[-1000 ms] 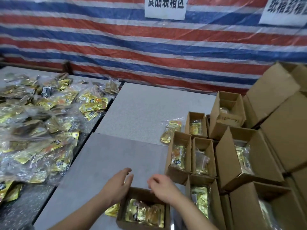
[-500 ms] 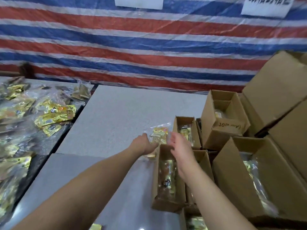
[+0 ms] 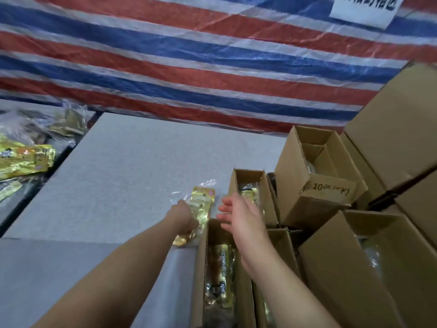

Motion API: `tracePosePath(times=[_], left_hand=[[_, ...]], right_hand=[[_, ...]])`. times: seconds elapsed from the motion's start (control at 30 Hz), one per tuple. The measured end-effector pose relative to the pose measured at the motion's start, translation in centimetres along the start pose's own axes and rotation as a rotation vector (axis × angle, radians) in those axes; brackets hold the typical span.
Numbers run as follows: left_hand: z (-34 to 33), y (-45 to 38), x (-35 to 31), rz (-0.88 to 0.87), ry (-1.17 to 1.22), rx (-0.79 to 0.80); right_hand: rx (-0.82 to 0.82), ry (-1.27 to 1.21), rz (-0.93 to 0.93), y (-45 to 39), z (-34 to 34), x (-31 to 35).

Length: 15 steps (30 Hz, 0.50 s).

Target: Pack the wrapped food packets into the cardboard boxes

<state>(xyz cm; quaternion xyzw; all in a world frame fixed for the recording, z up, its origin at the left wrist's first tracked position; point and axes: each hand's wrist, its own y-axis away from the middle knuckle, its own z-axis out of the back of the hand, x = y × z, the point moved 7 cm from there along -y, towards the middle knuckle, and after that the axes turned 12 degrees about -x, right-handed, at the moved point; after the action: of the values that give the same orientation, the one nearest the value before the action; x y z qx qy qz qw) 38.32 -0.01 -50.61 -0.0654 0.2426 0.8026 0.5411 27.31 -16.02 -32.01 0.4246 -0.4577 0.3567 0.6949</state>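
A gold packet in clear wrap (image 3: 202, 202) lies on the grey table (image 3: 132, 176) just left of the open cardboard boxes. My left hand (image 3: 183, 217) grips its near end, fingers curled around it. My right hand (image 3: 238, 217) hovers open, fingers spread, above the narrow box (image 3: 201, 268) that holds a gold packet (image 3: 220, 273). Behind it stands another narrow box (image 3: 267, 197) with a packet inside.
More open boxes (image 3: 307, 185) crowd the right side, with larger ones (image 3: 343, 268) stacked toward the right edge. A heap of gold packets (image 3: 23, 159) covers the left table. A striped tarp (image 3: 189, 67) hangs behind.
Both arms reached forward from the near box to the far packet. My left hand has closed on the packet; my right hand moved above the narrow box. The view tilted up and right.
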Motion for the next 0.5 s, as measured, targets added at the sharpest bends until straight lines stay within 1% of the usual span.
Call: tracePosePath(times=[0.13,0.23,0.3,0.4,0.5], left_hand=[[3.8,2.3,3.2,-0.062,0.131,-0.057],[10.1,5.9,3.8,-0.089,0.303,-0.141],[15.1,9.6,3.4,-0.138,0.454,-0.218],[22.5,17.0,1.4,-0.315,0.633,-0.319],[28.3,24.2,-1.1,-0.499,0.756,-0.372]], right_hand=[[0.040,0.046,-0.029,1.3,0.0,0.8],[0.066,0.038,-0.077,2.3,0.0,2.0],[0.083,0.054,-0.105,3.4,-0.4,2.8],[0.177,0.028,-0.136,5.9,-2.1,5.0],[0.328,-0.185,-0.133,8.7,-3.1,9.3]])
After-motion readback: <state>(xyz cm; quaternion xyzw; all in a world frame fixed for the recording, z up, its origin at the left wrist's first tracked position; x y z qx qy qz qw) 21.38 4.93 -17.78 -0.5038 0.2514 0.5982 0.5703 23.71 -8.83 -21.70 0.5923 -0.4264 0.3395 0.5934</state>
